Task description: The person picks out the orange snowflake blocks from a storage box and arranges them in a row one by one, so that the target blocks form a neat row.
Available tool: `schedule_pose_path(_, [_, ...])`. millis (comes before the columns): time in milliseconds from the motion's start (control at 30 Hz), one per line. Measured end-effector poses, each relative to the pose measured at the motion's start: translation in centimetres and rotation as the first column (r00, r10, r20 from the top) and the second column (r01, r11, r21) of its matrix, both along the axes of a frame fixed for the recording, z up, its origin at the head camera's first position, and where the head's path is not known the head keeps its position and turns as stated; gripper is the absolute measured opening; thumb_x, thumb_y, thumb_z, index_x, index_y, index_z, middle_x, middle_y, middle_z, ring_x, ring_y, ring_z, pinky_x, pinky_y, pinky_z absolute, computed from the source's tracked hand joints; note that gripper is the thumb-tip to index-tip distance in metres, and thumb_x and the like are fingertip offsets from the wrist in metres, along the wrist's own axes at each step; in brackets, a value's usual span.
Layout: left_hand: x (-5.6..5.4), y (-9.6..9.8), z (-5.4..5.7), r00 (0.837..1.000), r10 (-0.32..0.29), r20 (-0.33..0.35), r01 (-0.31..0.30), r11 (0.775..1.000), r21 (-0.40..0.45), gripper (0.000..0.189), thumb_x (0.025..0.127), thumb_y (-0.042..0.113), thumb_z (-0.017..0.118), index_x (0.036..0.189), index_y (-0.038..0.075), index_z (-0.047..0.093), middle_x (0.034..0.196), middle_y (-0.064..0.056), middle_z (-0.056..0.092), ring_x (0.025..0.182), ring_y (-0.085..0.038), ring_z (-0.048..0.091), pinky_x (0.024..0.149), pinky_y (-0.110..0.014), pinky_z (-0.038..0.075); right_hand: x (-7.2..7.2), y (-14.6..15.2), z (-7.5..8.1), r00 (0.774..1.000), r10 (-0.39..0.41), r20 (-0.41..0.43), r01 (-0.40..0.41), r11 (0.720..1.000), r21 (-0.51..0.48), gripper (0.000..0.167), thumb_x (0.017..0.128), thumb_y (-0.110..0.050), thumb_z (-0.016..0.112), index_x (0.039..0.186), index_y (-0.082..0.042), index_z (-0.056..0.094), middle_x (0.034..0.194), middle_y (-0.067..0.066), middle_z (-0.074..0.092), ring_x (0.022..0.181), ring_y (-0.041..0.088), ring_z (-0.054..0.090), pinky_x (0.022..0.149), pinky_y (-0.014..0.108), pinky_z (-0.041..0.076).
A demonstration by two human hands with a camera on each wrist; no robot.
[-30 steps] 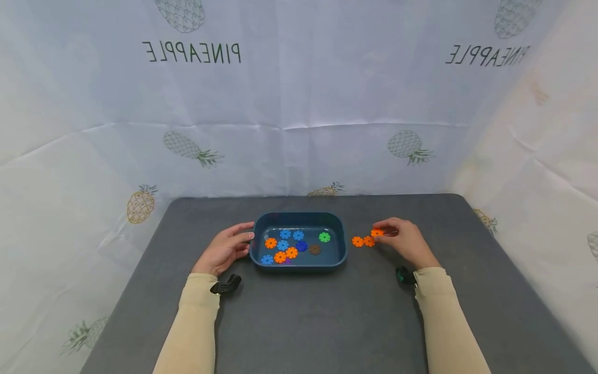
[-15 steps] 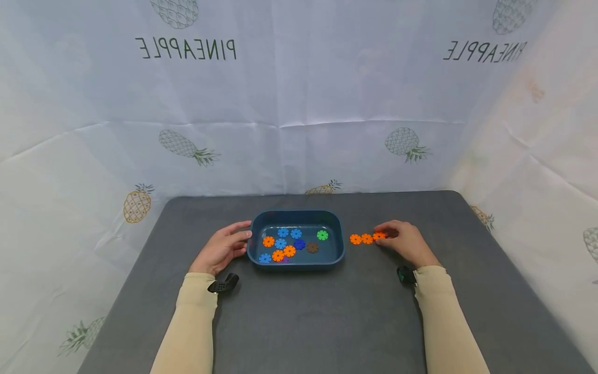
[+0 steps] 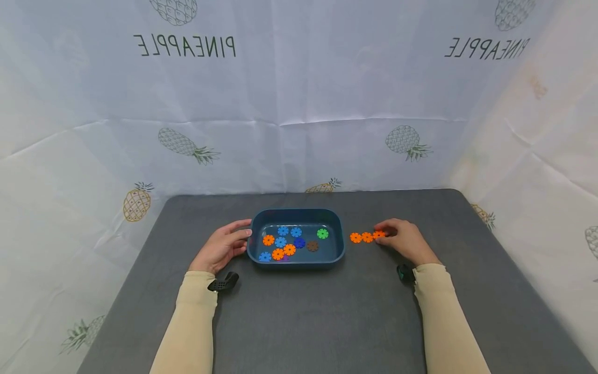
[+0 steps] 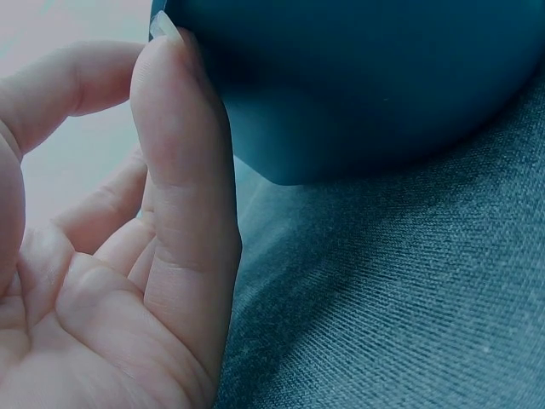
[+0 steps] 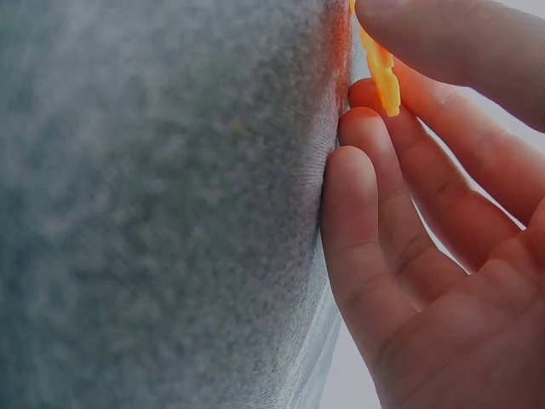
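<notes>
My right hand [image 3: 405, 241] pinches an orange notched plastic disc [image 3: 379, 235] between thumb and fingers, low over the table. That disc is at the right end of a row with two more orange discs [image 3: 362, 237], edge to edge. In the right wrist view the held orange disc [image 5: 387, 83] is edge-on, and the other fingertips rest at the tabletop. My left hand [image 3: 221, 246] rests its thumb and fingertips against the left end of a dark blue tray [image 3: 296, 265]. The left wrist view shows the thumb [image 4: 183, 153] at the tray's edge.
Inside the tray lie several loose notched discs: light blue ones [image 3: 280, 242], orange ones [image 3: 268, 240], a dark blue one [image 3: 299, 242], a brown one [image 3: 312, 246], a green one [image 3: 323, 234] and a partly hidden purple one. A pineapple-print cloth [image 3: 299, 156] hangs behind the grey table [image 3: 317, 322].
The right hand has brought its orange disc down and level with the other two, so the bent row is now nearly straight. The left hand stays at the tray.
</notes>
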State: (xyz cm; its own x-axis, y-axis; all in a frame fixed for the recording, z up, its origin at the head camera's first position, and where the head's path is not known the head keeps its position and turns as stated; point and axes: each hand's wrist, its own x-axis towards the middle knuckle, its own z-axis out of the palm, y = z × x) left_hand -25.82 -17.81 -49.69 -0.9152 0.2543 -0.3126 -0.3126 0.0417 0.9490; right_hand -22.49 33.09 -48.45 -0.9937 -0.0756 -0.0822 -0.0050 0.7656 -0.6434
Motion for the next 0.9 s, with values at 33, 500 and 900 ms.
schedule_pose_path(33, [0.0, -0.1, 0.0, 1.0, 0.002, 0.001, -0.002, 1.0, -0.001, 0.067, 0.104, 0.034, 0.075, 0.163, 0.015, 0.048, 0.115, 0.001, 0.068, 0.079, -0.009, 0.064, 0.079, -0.02, 0.061, -0.1, -0.1, 0.1, 1.0, 0.001, -0.001, -0.001, 1.0, 0.001, 0.04, 0.1, -0.024, 0.08, 0.137, -0.01, 0.073, 0.133, 0.017, 0.071, 0.119, 0.036, 0.067, 0.104, 0.058, 0.055])
schedule_pose_path(500, [0.4, -0.8, 0.2, 1.0, 0.02, -0.016, -0.02, 1.0, 0.015, 0.067, 0.104, 0.033, 0.076, 0.162, 0.016, 0.048, 0.117, 0.001, 0.068, 0.08, -0.009, 0.064, 0.079, -0.021, 0.061, -0.3, -1.4, 1.5, 0.998, 0.015, -0.063, -0.014, 1.0, 0.024, 0.04, 0.102, -0.026, 0.077, 0.138, -0.009, 0.072, 0.132, 0.017, 0.072, 0.119, 0.037, 0.069, 0.099, 0.056, 0.059])
schedule_pose_path(900, [0.2, 0.2, -0.3, 0.999, 0.024, -0.021, -0.023, 0.999, 0.027, 0.064, 0.102, 0.031, 0.078, 0.159, 0.017, 0.053, 0.11, -0.001, 0.069, 0.076, -0.011, 0.063, 0.079, -0.022, 0.061, -2.1, -9.2, 6.3, 0.954, 0.266, -0.142, -0.251, 0.961, 0.115, 0.031, 0.103, -0.017, 0.075, 0.133, -0.009, 0.074, 0.13, 0.011, 0.073, 0.115, 0.03, 0.069, 0.101, 0.053, 0.06])
